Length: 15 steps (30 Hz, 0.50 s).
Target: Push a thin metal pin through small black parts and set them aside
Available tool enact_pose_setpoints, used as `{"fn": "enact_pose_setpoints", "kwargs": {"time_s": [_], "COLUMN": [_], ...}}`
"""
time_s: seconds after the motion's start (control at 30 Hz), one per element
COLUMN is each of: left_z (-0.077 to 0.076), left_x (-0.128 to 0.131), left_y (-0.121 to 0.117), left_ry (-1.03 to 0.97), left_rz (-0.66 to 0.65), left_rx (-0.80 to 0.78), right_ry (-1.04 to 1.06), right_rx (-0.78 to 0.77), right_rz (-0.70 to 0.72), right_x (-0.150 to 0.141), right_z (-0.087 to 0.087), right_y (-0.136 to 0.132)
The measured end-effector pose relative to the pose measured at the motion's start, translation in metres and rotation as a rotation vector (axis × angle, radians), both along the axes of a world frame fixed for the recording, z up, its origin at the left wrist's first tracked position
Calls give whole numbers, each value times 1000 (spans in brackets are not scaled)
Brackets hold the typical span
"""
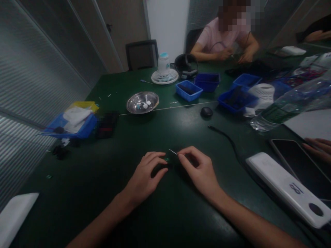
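My left hand point(147, 175) rests on the dark green table point(108, 193), its fingers curled and pinched on a small dark part with a green spot point(167, 159). My right hand point(199, 168) is right beside it, thumb and forefinger pinching a thin silver pin or tool point(172, 151) whose tip points up and left over the small part. Both hands nearly touch at the fingertips, near the table's middle front.
A steel bowl point(142, 102) with small parts, a white fan point(164, 70), headphones point(186, 65) and several blue bins point(188, 90) sit further back. A white power bank point(287, 187), tablet point(302, 165), black cable point(227, 137) and water bottle point(289, 103) lie right. Another person point(227, 41) works opposite; another hand point(319, 148) touches the tablet.
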<state>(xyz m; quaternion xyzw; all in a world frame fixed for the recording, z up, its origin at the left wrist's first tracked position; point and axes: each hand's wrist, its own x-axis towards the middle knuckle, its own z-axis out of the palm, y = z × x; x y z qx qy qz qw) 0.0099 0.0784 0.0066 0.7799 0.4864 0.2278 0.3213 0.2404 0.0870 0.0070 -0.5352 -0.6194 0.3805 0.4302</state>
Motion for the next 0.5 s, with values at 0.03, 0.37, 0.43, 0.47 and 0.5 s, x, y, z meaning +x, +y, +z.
{"fn": "enact_pose_setpoints", "kwargs": {"time_s": [0.03, 0.37, 0.43, 0.47, 0.5], "left_z": [0, 7, 5, 4, 2], "left_x": [4, -7, -27, -41, -58], "left_y": [0, -12, -15, -16, -16], "left_ry": [13, 24, 46, 62, 85], "left_rz": [-6, -24, -31, -12, 34], "left_rx": [10, -65, -33, -13, 15], "right_ry": [0, 8, -1, -7, -13], "right_rx": [1, -18, -31, -36, -39], "right_rz": [-2, 8, 19, 25, 29], "right_x": [0, 2, 3, 3, 4], "right_z": [0, -2, -2, -2, -2], "right_y": [0, -2, -2, -2, -2]}}
